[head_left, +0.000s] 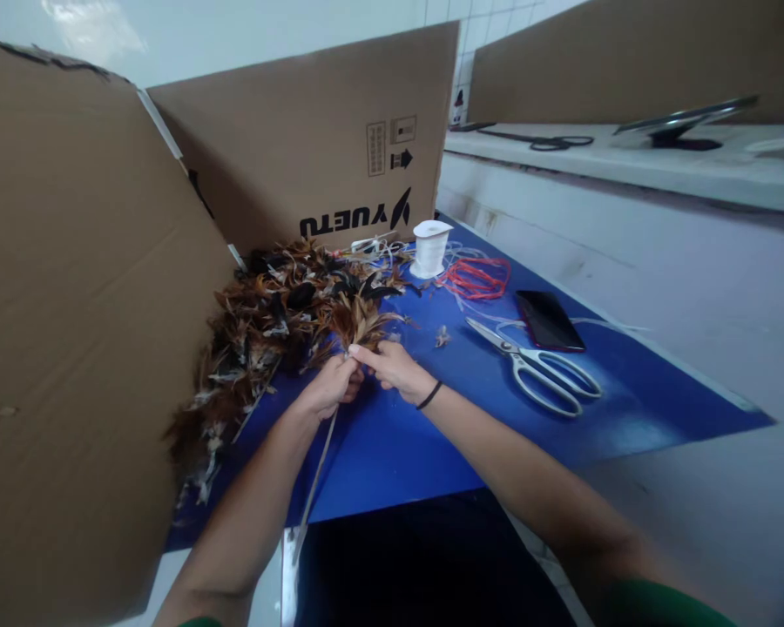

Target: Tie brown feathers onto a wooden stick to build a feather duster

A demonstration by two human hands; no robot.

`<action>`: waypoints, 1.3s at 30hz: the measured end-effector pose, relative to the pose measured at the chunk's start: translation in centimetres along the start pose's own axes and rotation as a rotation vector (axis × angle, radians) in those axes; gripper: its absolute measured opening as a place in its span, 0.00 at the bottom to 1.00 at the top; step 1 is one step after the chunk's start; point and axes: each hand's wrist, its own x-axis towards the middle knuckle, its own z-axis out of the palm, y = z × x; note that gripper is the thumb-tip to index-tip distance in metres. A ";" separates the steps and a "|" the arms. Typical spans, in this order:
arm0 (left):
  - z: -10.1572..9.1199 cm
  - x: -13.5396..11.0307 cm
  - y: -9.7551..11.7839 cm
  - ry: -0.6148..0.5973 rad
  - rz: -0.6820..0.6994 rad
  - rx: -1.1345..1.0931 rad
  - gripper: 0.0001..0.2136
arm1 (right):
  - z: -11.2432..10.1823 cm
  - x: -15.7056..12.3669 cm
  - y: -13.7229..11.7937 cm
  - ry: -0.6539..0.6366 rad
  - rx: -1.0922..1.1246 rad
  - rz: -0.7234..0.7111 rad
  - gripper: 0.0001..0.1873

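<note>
Left hand [335, 383] centre frame, fingers curled round base of feather bunch [361, 320]. Right hand [397, 369] just right of it, thumb and fingers pinching same base. Bunch upright-ish, tips toward top of frame. Thin pale rod [320, 466] runs from below left hand to lower centre. Feather pile [252, 335] left of centre. Scissors [537, 367] right of centre, near dark phone [549, 320]. White spool [429, 250] upper centre, beside red string [476, 279].

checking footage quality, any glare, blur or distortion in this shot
Head view throughout: bright glare on the wall, upper left; pale sheen on the table below the scissors; held feathers look soft-edged; the green sleeve, lower right, blurs and seems stretched.
</note>
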 end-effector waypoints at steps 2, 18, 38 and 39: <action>0.2 -0.1 0.0 0.001 0.006 0.015 0.14 | 0.2 0.0 -0.1 -0.011 0.178 0.062 0.23; 0.5 -0.4 0.6 -0.080 -0.167 -0.101 0.15 | -0.5 -0.3 0.0 -0.125 0.495 0.025 0.22; 1.6 0.2 0.3 -0.045 -0.011 0.181 0.16 | -2.2 0.2 0.2 -0.128 0.512 0.101 0.15; 1.7 0.2 0.5 -0.046 -0.001 0.188 0.16 | -2.3 0.2 0.1 -0.123 0.508 0.099 0.14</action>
